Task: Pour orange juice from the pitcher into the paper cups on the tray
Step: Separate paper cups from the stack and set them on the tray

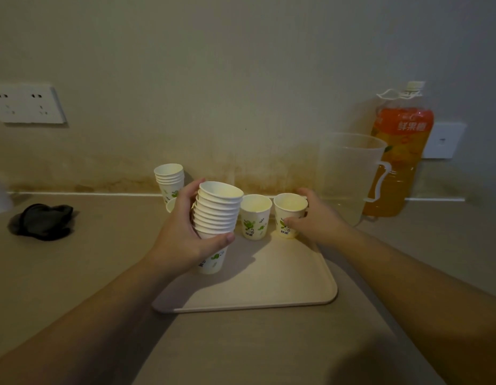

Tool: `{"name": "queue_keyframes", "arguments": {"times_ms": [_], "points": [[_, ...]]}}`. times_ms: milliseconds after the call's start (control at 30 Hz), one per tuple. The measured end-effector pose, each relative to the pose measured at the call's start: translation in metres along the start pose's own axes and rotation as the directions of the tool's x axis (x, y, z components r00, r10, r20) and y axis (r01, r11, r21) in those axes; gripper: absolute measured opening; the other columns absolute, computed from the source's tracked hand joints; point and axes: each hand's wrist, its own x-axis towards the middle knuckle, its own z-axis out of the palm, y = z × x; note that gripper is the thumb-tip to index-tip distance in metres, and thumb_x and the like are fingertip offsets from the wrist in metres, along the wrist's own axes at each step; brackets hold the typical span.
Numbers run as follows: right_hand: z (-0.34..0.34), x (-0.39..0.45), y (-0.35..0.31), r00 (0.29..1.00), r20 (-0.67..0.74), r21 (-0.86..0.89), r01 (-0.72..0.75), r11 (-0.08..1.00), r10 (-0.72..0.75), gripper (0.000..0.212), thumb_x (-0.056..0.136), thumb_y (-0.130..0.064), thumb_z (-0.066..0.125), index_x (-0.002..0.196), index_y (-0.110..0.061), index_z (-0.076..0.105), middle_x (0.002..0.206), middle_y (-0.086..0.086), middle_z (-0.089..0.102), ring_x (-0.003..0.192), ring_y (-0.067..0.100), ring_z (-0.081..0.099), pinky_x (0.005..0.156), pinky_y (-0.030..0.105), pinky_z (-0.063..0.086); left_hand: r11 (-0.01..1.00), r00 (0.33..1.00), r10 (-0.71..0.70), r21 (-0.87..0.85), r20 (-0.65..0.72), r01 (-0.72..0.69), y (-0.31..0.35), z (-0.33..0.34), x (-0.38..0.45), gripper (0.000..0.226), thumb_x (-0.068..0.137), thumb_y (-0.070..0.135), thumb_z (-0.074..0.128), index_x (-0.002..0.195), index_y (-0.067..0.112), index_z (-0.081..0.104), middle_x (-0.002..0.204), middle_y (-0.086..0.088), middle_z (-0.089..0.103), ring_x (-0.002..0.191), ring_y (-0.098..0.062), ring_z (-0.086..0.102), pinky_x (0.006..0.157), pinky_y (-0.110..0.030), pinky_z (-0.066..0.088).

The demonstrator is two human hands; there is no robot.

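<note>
still setting out cups, no pour yet

near: tray [269, 284] on counter [74, 268]. left hand [185, 240] grips tilted cup stack [217, 218]; right hand [316, 218] curled round rightmost cup [290, 215]. pitcher [345, 176] upright just beyond-right of right hand, looks empty; juice bottle [399, 159] behind it.

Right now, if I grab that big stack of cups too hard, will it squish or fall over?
Probably it squishes a little: the cup stack is thin paper, and the left hand wraps it easily. It looks light, since one hand lifts it. It may topple if set down carelessly, because it is tall, narrow and already tilted above the tray.
</note>
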Motion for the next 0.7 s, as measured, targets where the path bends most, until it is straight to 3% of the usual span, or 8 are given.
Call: {"name": "queue_keyframes", "arguments": {"times_ms": [133,300,467,600,700], "points": [[-0.0004,0.0005,-0.0006,1.0,0.007,-0.002,-0.013,1.0,0.014,0.088,0.083,-0.032,0.079,0.155,-0.025,0.027,0.147,0.001,0.051,0.126,0.019,0.054,0.098,0.036,0.05,1.0,1.0,0.0,0.001,0.007,0.0,-0.0003,0.0,0.0002,0.111,0.056,0.052,0.088,0.15,0.039,0.031,0.128,0.028,0.055,0.121,-0.003,0.058,0.097,-0.036,0.053],[-0.0014,0.0009,0.0018,0.999,0.033,0.033,-0.017,0.999,0.016,0.082,0.086,-0.023,0.077,0.154,-0.024,0.031,0.141,-0.001,0.054,0.104,0.009,0.053,0.072,0.016,0.044,1.0,1.0,-0.007,-0.001,-0.002,0.007,-0.0006,-0.0025,-0.0005,0.112,0.056,0.052,0.088,0.15,0.038,0.031,0.129,0.027,0.055,0.121,-0.003,0.058,0.098,-0.035,0.053],[0.0003,0.0025,-0.0021,1.0,0.019,0.018,-0.012,1.0,0.011,0.085,0.084,-0.026,0.078,0.155,-0.023,0.03,0.145,0.002,0.053,0.123,0.019,0.055,0.095,0.033,0.051,1.0,1.0,-0.008,0.003,-0.006,0.008,-0.0009,-0.0045,0.0001,0.111,0.056,0.051,0.089,0.15,0.037,0.032,0.13,0.024,0.056,0.121,-0.003,0.058,0.099,-0.038,0.053],[0.0016,0.0027,-0.0004,1.0,0.016,0.053,-0.019,0.998,0.018,0.085,0.085,-0.024,0.079,0.154,-0.024,0.03,0.144,0.0,0.053,0.114,0.014,0.055,0.085,0.028,0.048,1.0,1.0,-0.013,0.0,-0.007,0.013,0.0004,-0.0046,0.0007,0.109,0.055,0.052,0.088,0.148,0.042,0.032,0.126,0.031,0.055,0.119,0.0,0.058,0.096,-0.034,0.053],[0.0016,0.0033,0.0013,1.0,0.015,0.065,-0.02,0.998,0.019,0.085,0.085,-0.024,0.078,0.154,-0.024,0.029,0.143,0.001,0.054,0.115,0.014,0.055,0.08,0.024,0.045,1.0,1.0,-0.013,-0.001,-0.013,0.013,0.0008,-0.0053,0.0005,0.111,0.056,0.051,0.089,0.15,0.039,0.032,0.129,0.025,0.056,0.122,-0.005,0.058,0.099,-0.041,0.054]]}}
